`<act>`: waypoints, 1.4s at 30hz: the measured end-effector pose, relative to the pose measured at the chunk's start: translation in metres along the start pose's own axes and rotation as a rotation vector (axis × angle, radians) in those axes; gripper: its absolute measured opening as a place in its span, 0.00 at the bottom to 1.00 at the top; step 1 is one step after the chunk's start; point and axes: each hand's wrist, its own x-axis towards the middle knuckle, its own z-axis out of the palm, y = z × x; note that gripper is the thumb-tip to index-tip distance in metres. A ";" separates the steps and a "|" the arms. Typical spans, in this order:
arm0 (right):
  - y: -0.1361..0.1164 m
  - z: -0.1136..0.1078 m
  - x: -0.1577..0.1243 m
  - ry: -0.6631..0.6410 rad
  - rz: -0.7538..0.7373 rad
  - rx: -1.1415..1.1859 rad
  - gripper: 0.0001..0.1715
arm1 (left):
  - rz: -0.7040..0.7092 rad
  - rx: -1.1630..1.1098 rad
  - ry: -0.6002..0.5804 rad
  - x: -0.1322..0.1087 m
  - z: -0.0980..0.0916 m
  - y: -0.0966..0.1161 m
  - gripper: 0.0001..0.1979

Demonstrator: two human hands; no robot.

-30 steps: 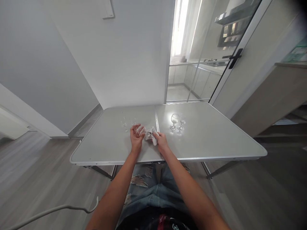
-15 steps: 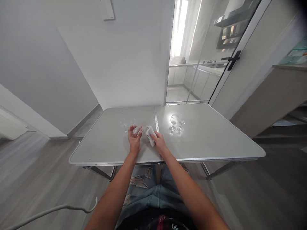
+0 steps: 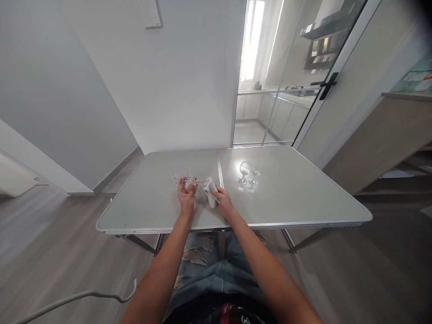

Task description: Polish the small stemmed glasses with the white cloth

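The left hand (image 3: pixel 187 198) grasps a clear stemmed glass (image 3: pixel 193 182) sideways over the table (image 3: pixel 290 193), its other end at the white cloth (image 3: pixel 210 191) pinched in the right hand (image 3: pixel 223 202), with a round goblet (image 3: pixel 245 168) and smaller glass (image 3: pixel 254 178) standing farther right.

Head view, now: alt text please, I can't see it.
The left hand holds a clear stemmed glass sideways and the right hand holds a white cloth at its stem end, above a gray table. At right stand a large stemmed glass and a smaller one; at left, faint clear glassware.
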 end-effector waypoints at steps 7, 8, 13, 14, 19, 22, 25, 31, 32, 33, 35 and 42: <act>-0.005 0.003 0.000 0.039 -0.074 0.041 0.27 | -0.051 0.009 -0.087 -0.003 0.003 -0.001 0.30; -0.005 0.004 0.001 0.033 -0.049 0.026 0.27 | -0.050 0.010 -0.093 -0.003 0.003 -0.001 0.30; -0.001 0.004 0.000 -0.014 -0.024 -0.197 0.18 | -0.007 0.031 -0.019 0.000 -0.002 -0.001 0.30; -0.002 0.004 0.000 -0.016 -0.044 -0.243 0.18 | 0.000 0.039 -0.010 0.000 -0.002 -0.001 0.29; -0.008 0.004 -0.002 0.048 -0.117 -0.209 0.23 | -0.031 0.043 -0.074 -0.002 0.000 -0.003 0.30; -0.006 0.006 -0.001 0.077 -0.102 -0.197 0.19 | -0.064 0.025 -0.113 -0.002 0.001 -0.004 0.32; 0.000 0.006 0.000 0.047 -0.051 -0.279 0.12 | -0.056 0.013 -0.090 0.000 -0.002 -0.003 0.30; 0.003 0.000 0.001 0.044 -0.127 -0.319 0.10 | -0.049 0.008 -0.037 0.001 -0.004 -0.002 0.28; 0.002 -0.001 0.002 0.069 -0.147 -0.311 0.11 | -0.061 0.014 -0.058 -0.001 -0.003 -0.002 0.29; 0.002 -0.001 0.002 0.095 -0.156 -0.305 0.12 | -0.072 0.019 -0.082 -0.002 -0.001 -0.002 0.29; 0.003 0.000 0.003 0.125 -0.137 -0.298 0.13 | -0.083 0.021 -0.121 -0.003 0.001 -0.003 0.30; 0.007 0.000 0.003 0.040 -0.082 -0.368 0.08 | -0.035 0.019 -0.043 0.001 -0.003 -0.003 0.28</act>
